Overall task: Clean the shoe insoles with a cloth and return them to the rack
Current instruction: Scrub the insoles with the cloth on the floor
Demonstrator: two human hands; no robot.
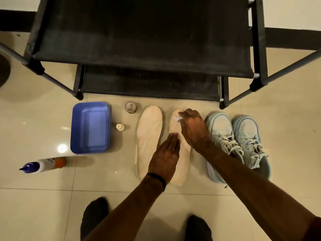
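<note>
Two pale beige insoles lie side by side on the tiled floor in front of the black shoe rack [144, 40]. The left insole [149, 133] lies untouched. My left hand [165, 155] presses flat with straight fingers on the middle of the right insole [181, 164]. My right hand [192, 127] is curled around a small white cloth [178, 117] at the toe end of that same insole. Most of the cloth is hidden under my fingers.
A blue plastic tub [89, 127] sits left of the insoles, with a small bottle [119, 126] and a clear jar [130, 106] beside it. A spray bottle [45, 165] lies on the floor at far left. A pair of light blue sneakers [238, 141] stands at right. My feet in dark socks are below.
</note>
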